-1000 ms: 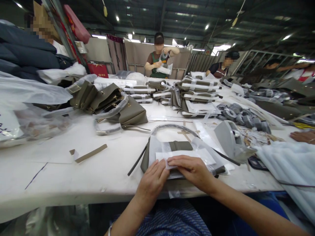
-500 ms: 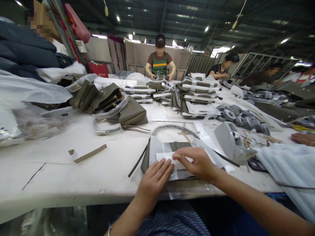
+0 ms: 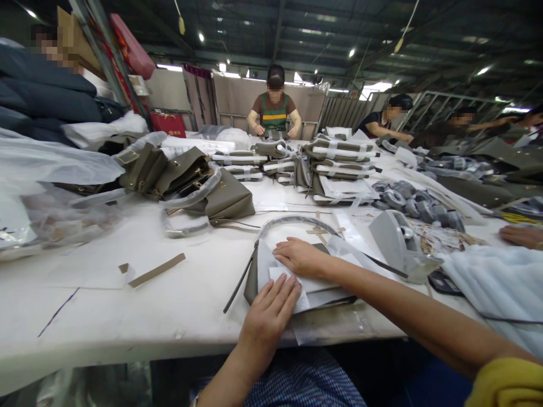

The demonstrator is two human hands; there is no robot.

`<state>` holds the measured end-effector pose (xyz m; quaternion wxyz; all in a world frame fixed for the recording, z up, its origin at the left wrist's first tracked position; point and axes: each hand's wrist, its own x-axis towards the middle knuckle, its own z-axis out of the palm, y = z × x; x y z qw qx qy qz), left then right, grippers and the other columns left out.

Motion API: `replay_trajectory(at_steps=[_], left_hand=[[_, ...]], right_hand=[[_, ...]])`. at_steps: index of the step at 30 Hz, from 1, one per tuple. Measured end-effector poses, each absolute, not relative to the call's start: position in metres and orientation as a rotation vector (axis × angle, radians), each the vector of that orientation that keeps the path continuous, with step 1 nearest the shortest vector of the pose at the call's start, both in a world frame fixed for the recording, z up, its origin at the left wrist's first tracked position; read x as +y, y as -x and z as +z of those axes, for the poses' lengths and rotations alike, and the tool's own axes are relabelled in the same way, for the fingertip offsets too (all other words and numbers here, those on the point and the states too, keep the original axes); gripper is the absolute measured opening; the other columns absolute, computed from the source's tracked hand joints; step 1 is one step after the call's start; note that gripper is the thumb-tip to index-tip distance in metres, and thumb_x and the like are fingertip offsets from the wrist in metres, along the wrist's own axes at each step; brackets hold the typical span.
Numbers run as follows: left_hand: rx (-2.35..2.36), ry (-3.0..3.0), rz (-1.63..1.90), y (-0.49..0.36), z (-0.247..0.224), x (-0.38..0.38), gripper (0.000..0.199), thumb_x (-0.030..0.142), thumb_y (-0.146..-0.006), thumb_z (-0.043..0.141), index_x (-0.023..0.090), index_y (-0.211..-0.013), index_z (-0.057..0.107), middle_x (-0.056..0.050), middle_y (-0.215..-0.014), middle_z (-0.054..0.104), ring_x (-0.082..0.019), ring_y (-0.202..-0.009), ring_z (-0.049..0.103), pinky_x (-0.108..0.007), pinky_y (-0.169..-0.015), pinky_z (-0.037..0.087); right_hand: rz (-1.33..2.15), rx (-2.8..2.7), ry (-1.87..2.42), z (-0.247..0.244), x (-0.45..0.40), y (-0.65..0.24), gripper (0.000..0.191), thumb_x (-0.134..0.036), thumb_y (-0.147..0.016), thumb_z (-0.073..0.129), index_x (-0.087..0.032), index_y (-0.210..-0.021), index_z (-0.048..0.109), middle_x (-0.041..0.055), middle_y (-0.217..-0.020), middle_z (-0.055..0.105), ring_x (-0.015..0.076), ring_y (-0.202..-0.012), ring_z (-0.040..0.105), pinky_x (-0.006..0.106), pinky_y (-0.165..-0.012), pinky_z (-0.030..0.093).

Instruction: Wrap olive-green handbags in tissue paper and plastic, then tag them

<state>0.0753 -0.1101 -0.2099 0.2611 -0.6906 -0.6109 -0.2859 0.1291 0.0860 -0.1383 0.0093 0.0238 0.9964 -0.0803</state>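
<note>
An olive-grey handbag point(image 3: 251, 278) lies flat before me at the table's front edge, its wrapped handle point(image 3: 292, 219) arching away from me. White paper point(image 3: 280, 272) and thin wrapping sheet cover most of its upper face. My left hand point(image 3: 271, 305) rests on the near left part of the paper, fingers stretched out and flat. Farther up the bag, my right hand point(image 3: 301, 257) lies palm down with its fingers extended to the left, pressing on the wrapping. Dark straps point(image 3: 240, 282) stick out at the bag's sides. The right forearm hides part of the bag.
A tape dispenser point(image 3: 392, 243) stands right of the bag, near rolls of grey tape point(image 3: 418, 203). Unwrapped handbags point(image 3: 231, 195) lie left, wrapped ones point(image 3: 343, 152) are stacked ahead. White foam sheets point(image 3: 500, 288) lie at right. Across the table a co-worker point(image 3: 275, 107) works.
My right hand has moved left and farther up the bag, from fingers bent at the paper to lying flat. My left hand stays on the paper.
</note>
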Motion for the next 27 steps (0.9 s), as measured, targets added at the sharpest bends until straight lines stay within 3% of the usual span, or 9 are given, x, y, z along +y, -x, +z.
replay_trajectory(at_steps=[5,10,14,20,22,27], left_hand=[[-1.681,1.856,-0.780,-0.077,-0.209,-0.111,0.041,0.016,-0.103,0.033,0.016,-0.140,0.051,-0.004,-0.140,0.059,-0.019,-0.129,0.055,-0.036,-0.108,0.049],[-1.670,1.887,-0.817,-0.076,-0.212,-0.112,0.040,0.017,-0.102,0.038,0.017,-0.140,0.051,-0.004,-0.139,0.060,-0.019,-0.129,0.055,-0.037,-0.107,0.050],[-1.719,1.942,-0.839,-0.073,-0.210,-0.112,0.042,0.016,-0.100,0.043,0.017,-0.142,0.048,-0.005,-0.143,0.057,-0.020,-0.133,0.051,-0.039,-0.109,0.048],[-1.767,2.031,-0.777,-0.070,-0.207,-0.111,0.051,0.015,-0.096,0.050,0.017,-0.147,0.042,-0.009,-0.145,0.054,-0.022,-0.136,0.048,-0.042,-0.112,0.044],[-1.754,2.037,-0.764,-0.070,-0.206,-0.111,0.052,0.015,-0.096,0.050,0.016,-0.147,0.042,-0.010,-0.145,0.054,-0.023,-0.136,0.049,-0.042,-0.112,0.044],[-1.768,2.054,-0.705,-0.070,-0.202,-0.111,0.050,0.013,-0.096,0.049,0.014,-0.146,0.042,-0.009,-0.148,0.051,-0.023,-0.138,0.046,-0.042,-0.114,0.042]], right_hand=[[-0.281,3.258,0.056,-0.138,0.073,-0.158,0.031,-0.020,-0.099,0.043,-0.015,-0.104,0.073,0.0113,-0.117,0.072,0.0224,-0.116,0.062,0.042,-0.106,0.044],[-0.380,3.399,-0.098,-0.130,0.044,-0.220,0.030,-0.023,-0.098,0.049,-0.017,-0.121,0.067,0.0114,-0.125,0.069,0.0254,-0.121,0.062,0.048,-0.106,0.048],[-0.517,3.591,-0.009,-0.146,0.022,-0.268,0.032,-0.018,-0.094,0.058,-0.023,-0.126,0.063,0.0074,-0.121,0.072,0.0197,-0.118,0.063,0.042,-0.109,0.047],[-0.248,3.680,0.020,-0.191,-0.002,-0.286,0.038,-0.020,-0.093,0.063,-0.024,-0.131,0.059,0.0056,-0.119,0.073,0.0196,-0.114,0.066,0.046,-0.114,0.037],[-0.143,3.695,-0.023,-0.198,-0.005,-0.279,0.032,-0.019,-0.094,0.061,-0.024,-0.126,0.063,0.0042,-0.114,0.075,0.0189,-0.106,0.069,0.044,-0.111,0.040],[-0.153,3.743,0.084,-0.199,-0.014,-0.270,0.016,-0.015,-0.094,0.058,-0.020,-0.106,0.069,0.0034,-0.097,0.078,0.0170,-0.084,0.069,0.036,-0.083,0.053]])
